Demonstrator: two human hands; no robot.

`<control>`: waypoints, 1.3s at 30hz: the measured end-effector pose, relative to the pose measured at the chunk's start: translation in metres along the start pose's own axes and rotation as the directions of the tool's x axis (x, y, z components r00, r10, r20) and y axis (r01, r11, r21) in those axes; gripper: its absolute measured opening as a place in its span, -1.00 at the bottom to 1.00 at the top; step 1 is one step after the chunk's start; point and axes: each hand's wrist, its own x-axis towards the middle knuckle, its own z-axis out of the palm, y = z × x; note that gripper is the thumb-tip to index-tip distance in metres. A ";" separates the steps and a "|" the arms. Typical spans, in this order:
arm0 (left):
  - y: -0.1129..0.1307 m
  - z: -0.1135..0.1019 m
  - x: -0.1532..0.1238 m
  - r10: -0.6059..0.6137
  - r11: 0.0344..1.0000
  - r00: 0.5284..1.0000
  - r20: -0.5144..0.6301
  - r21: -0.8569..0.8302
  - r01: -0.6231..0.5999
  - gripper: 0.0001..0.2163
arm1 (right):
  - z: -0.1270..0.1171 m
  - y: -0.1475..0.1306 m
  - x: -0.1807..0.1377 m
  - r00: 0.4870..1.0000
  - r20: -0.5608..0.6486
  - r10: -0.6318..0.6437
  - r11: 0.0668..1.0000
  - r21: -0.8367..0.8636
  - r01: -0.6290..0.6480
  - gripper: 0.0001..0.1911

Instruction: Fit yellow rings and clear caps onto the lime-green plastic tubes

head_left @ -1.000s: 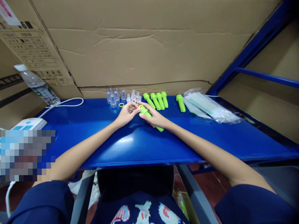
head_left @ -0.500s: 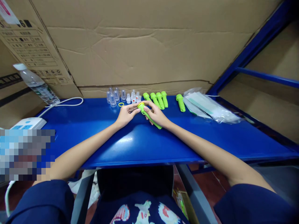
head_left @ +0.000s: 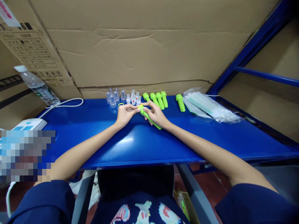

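Note:
My right hand [head_left: 157, 115] is wrapped round a green plastic flashlight body [head_left: 142, 111]. Its wide end points up and to the left, while the narrow end slants down toward me. A yellow ring [head_left: 140, 106] sits at the wide end, partly hidden by fingers. My left hand [head_left: 125, 115] is closed there, its thumb and fingertips pinching at the ring. Just left of the fingers, another yellow ring [head_left: 121, 105] lies on the table. Behind my hands, several like green flashlight bodies [head_left: 164, 99] lie in a row.
Clear plastic caps [head_left: 113, 101] and small white-based clear parts [head_left: 133, 99] stand at the back of the blue table [head_left: 126, 149]. Farther right are one more green flashlight body [head_left: 180, 103] and a plastic bag [head_left: 210, 107]. A bottle [head_left: 39, 87] and power strip [head_left: 30, 125] are left.
My left fingertips have shifted slightly over the wide end of the flashlight body, and less of the yellow ring shows. My right hand keeps its hold, almost unmoved.

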 end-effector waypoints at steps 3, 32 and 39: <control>0.001 0.003 -0.002 0.029 0.998 0.999 -0.044 0.054 -0.026 -0.62 | 0.001 0.001 0.000 1.000 -0.020 0.004 1.000 0.023 -0.004 -0.51; -0.004 0.002 0.004 0.225 0.953 0.970 0.092 0.188 -0.239 -0.53 | 0.049 0.020 0.023 0.929 -0.363 -0.066 0.977 0.165 0.133 -0.48; -0.024 -0.001 0.013 0.119 0.991 0.982 0.149 0.040 -0.126 -0.38 | 0.035 0.035 0.031 0.967 -0.235 -0.092 0.992 0.058 0.109 -0.49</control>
